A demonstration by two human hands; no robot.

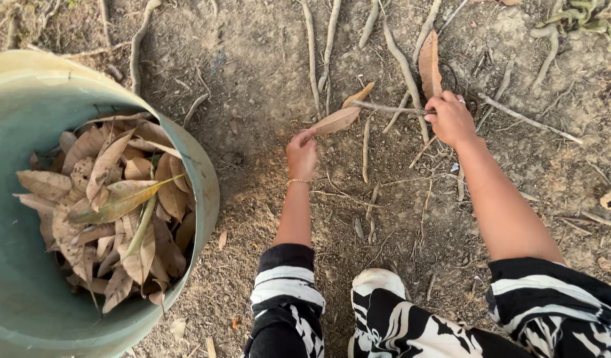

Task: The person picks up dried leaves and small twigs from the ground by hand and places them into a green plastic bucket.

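Left hand (301,154) grip pinched on long dry brown leaf (338,120), blade pointing up-right toward right hand (450,119). Right grip closed on thin grey twig (385,107), lying horizontal. Green round leaf-filled bin (209,192) well left, nearer left hand.

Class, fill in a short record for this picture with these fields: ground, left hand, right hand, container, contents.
ground: bare soil crossed by roots
left hand: left hand pinches a dry leaf by its end
right hand: right hand grips a thin stick, beside another leaf
container: green bin at the person's left
contents: heap of dry leaves
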